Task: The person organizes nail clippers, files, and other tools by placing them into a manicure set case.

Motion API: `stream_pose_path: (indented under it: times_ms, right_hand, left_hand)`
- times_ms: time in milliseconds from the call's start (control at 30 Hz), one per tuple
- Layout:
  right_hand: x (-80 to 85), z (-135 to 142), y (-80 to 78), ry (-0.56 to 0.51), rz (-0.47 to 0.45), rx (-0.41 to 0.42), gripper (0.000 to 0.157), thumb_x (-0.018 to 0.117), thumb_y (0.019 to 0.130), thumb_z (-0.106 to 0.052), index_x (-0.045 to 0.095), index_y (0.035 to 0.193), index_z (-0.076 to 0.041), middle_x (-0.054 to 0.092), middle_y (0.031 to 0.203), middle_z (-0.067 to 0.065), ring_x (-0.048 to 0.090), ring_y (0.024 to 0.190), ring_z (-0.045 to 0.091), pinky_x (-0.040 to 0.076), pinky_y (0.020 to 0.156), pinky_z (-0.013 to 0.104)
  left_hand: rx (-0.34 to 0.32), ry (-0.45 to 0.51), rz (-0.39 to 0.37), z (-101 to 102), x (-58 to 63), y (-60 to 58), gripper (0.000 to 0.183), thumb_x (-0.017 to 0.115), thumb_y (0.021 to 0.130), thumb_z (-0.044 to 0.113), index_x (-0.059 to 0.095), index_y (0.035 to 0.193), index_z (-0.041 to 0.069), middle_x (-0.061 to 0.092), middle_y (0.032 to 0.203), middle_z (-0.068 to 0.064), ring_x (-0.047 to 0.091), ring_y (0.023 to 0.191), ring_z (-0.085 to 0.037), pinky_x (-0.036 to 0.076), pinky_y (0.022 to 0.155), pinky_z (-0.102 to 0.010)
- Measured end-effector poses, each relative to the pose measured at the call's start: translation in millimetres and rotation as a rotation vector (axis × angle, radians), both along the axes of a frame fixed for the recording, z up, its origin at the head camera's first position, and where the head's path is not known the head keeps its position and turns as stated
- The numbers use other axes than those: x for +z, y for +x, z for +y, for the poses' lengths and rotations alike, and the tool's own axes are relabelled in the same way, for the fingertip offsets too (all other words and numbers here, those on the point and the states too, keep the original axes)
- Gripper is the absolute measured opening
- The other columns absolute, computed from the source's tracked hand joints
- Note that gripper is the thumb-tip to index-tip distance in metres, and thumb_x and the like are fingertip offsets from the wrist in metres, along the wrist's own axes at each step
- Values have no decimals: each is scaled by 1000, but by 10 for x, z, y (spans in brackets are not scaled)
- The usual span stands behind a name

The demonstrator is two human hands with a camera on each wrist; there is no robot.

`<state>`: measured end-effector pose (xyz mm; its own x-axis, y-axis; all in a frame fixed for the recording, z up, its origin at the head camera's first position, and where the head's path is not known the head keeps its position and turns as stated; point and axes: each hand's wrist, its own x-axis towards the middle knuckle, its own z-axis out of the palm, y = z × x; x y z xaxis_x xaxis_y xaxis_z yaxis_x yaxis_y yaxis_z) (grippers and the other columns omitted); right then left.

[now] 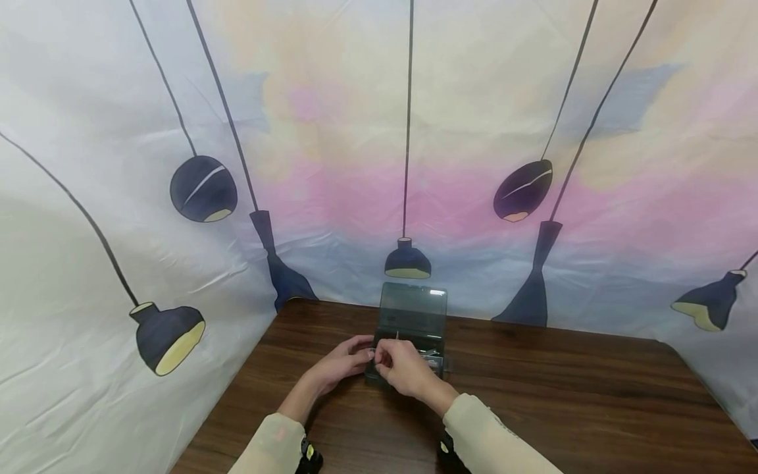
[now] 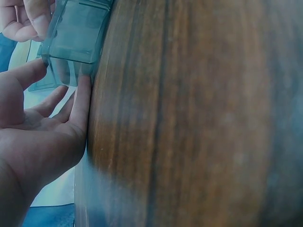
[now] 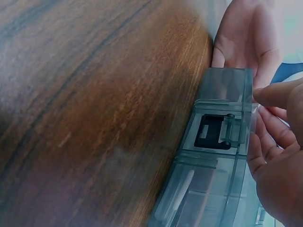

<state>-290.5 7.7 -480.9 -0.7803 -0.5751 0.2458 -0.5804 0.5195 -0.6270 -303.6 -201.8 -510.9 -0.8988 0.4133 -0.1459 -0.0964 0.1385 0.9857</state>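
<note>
A translucent grey-green plastic case (image 1: 412,309) stands on the table with its lid raised at the back. My left hand (image 1: 343,359) is at the case's left side; its extended fingers (image 2: 83,99) touch the end wall. Over the front left part of the case is my right hand (image 1: 405,368), fingers bent and fingertips right at the rim. I cannot tell whether these fingertips pinch anything. A dark latch (image 3: 214,132) sits on the case's front wall. Behind that wall shows a slim white stick (image 3: 184,190). The right hand hides much of the interior in the head view.
The brown wooden table (image 1: 562,388) extends to both sides of the case. Behind it hangs a pastel cloth (image 1: 462,131) printed with dark pendant lamps, and its lower part meets the table's back edge close behind the lid.
</note>
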Motion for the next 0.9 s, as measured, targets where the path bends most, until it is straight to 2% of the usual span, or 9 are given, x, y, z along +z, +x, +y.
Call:
stream_pose_path:
  times_ms: [233,367,500,733,800,900]
  right_hand:
    - [-18,-3,12,29,45,8,12,72,91,-9,64,88,-18,59,83,-12,56,75,3,50,67,21]
    - [-8,39,23,20,41,19,5,72,91,-10,68,92,-13,61,86,-11,58,77,1,52,69,22]
    - [46,98,53,12,31,54,8,73,91,-14,70,98,-12,62,92,-11,59,81,1,53,71,22]
    - [346,392,213,5,38,175,17,67,97,-31,69,110,-22,66,105,-9,63,97,9,55,83,32]
    - [441,521,281,1,72,174,21,66,97,-36,68,114,-26,66,109,-11,62,100,8,54,86,33]
    - [549,736,371,-7,189,124,27,66,96,-42,68,119,-27,65,112,-14,60,103,4,53,88,33]
  left_hand:
    - [-6,-4,1,-3,-14,14,56,53,105,24,32,154,7,39,151,-19,44,135,-31,44,106,-46]
    - [-19,-9,7,26,-6,15,56,52,105,24,31,154,6,39,151,-19,45,135,-32,44,106,-46]
    - [-13,-8,-3,43,10,5,55,52,105,22,31,154,7,39,151,-18,45,135,-31,44,106,-46]
    - [15,-17,9,39,53,14,56,52,105,21,31,153,3,38,151,-22,46,134,-34,45,104,-48]
    - [29,-21,14,17,73,40,56,53,104,22,32,153,2,37,151,-23,44,135,-36,46,103,-48]
    - [52,-24,32,-32,130,92,57,55,103,25,34,152,2,36,152,-24,43,135,-37,49,100,-47]
